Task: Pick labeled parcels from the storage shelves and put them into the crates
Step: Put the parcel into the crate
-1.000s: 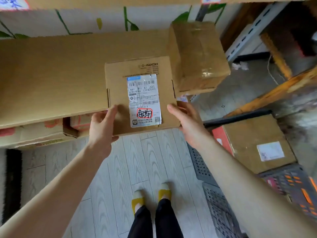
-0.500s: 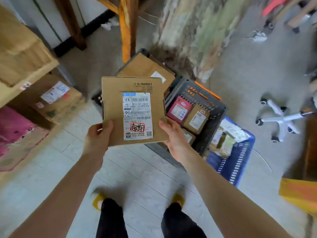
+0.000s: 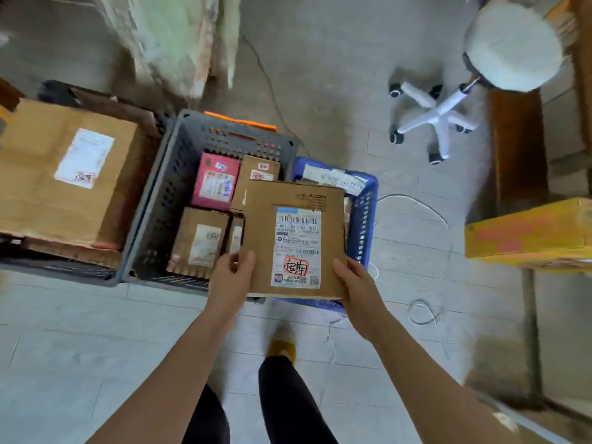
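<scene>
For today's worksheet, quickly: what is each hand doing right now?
Left hand: closed on the flat brown cardboard parcel, near left corner.
Right hand: closed on its near right corner.

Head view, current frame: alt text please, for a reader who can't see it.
Both hands, left hand and right hand, hold a flat cardboard parcel with a white shipping label above a grey crate and a blue crate, both already holding parcels. A white wheeled stool stands on the floor beyond.

Both hands, left hand point(image 3: 232, 277) and right hand point(image 3: 358, 283), hold a labeled parcel point(image 3: 296, 238) (flat cardboard) above the grey crate point(image 3: 153, 216) and blue crate point(image 3: 363, 219).
</scene>
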{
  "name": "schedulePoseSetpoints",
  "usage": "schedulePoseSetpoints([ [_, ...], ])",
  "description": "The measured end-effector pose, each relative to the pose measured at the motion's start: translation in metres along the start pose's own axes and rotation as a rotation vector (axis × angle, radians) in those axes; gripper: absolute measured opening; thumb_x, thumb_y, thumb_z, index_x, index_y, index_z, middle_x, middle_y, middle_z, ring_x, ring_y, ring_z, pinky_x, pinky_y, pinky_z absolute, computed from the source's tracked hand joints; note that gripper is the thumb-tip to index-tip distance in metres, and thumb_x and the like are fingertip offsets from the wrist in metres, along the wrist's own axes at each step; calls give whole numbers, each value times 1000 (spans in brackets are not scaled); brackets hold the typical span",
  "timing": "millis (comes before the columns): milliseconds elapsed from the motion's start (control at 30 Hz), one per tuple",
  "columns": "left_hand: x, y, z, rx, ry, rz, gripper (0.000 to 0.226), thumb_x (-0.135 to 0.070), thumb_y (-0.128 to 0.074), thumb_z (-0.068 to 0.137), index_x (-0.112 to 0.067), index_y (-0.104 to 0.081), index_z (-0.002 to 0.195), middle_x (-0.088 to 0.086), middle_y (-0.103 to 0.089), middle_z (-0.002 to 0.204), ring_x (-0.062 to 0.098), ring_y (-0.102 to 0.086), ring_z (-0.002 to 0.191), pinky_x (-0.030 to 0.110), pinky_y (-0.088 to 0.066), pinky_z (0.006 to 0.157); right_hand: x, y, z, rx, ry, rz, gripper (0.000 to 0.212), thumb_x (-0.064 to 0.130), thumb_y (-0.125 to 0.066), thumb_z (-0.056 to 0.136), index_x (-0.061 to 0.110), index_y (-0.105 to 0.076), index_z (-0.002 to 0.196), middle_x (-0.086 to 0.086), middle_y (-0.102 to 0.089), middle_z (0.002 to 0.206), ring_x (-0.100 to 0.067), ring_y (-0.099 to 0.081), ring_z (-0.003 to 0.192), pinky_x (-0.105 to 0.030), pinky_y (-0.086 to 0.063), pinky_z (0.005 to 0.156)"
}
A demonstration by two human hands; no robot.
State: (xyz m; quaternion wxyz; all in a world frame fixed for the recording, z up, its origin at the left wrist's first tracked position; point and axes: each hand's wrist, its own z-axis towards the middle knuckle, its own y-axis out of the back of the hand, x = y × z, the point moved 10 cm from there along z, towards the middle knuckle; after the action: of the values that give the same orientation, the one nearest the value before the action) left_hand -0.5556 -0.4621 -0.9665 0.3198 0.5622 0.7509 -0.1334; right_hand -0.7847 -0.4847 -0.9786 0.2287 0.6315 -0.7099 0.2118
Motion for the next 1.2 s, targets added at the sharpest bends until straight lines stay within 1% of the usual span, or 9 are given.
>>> schedulePoseSetpoints([
  [67,2,-26,3,36,15,28,25,-29,-52,93,-11,-49,110,10,-60,106,30,-62,91,53,-55,74,-2,24,8,-28,-10,5,45,27,-58,89,12,-46,130,-10,-59,124,-26,-63,106,-42,-51,93],
  [133,1,-39,8,41,20,50,24,-31,-53,93,-13,-47,107,9,-59,104,32,-62,96,59,-53,78,-1,35,15,-33,-11,26,42,26,-56,90,13,-46,129,-10,-60,122,-25,-63,104,-38,-53,87],
  [333,-4,-35,39,118,89,-27,45,-36,-55,90,-27,-43,133,-6,-62,109,12,-59,91,31,-48,77,5,0,52,9,-29,66,45,25,-55,92,11,-42,133,-10,-58,125,-23,-62,105,-39,-51,92],
  [433,1,-7,71,135,173,-35,50,-36,-58,88,-30,-39,134,-3,-59,120,21,-57,105,39,-42,92,10,-42,77,41,-24,27,40,22,-52,94,12,-43,131,-8,-59,122,-22,-61,103,-39,-50,93],
  [500,5,16,93,102,214,-64,48,-35,-60,87,-20,-45,130,2,-61,118,23,-59,104,40,-43,99,10,-71,90,56,-12,-27,30,19,-50,95,12,-49,124,-7,-61,117,-20,-62,98,-33,-51,89],
  [700,22,84,160,43,302,-95,48,-32,-61,87,-7,-49,126,5,-63,107,19,-59,96,29,-45,82,-17,-155,135,12,-43,-214,29,21,-44,98,9,-51,123,0,-62,102,-9,-60,83,-15,-49,65],
  [833,33,124,199,25,277,151,44,-34,-56,90,-7,-49,125,3,-57,106,16,-54,88,31,-37,80,-52,-198,157,2,-127,-280,32,23,-43,98,8,-50,126,-8,-62,117,-23,-61,100,-36,-51,88],
  [1067,72,149,276,-34,144,633,36,-26,-58,89,0,-55,114,17,-64,109,26,-56,88,29,-39,70,-120,-222,206,-30,-230,-400,32,16,-42,98,6,-48,128,-10,-58,124,-19,-55,98,-27,-43,83],
  [1200,111,150,312,-70,131,919,39,-26,-54,91,7,-54,112,28,-59,113,39,-56,103,36,-43,77,-166,-231,235,-18,-303,-433,34,15,-41,98,7,-46,131,-8,-56,129,-18,-53,102,-25,-41,86],
])
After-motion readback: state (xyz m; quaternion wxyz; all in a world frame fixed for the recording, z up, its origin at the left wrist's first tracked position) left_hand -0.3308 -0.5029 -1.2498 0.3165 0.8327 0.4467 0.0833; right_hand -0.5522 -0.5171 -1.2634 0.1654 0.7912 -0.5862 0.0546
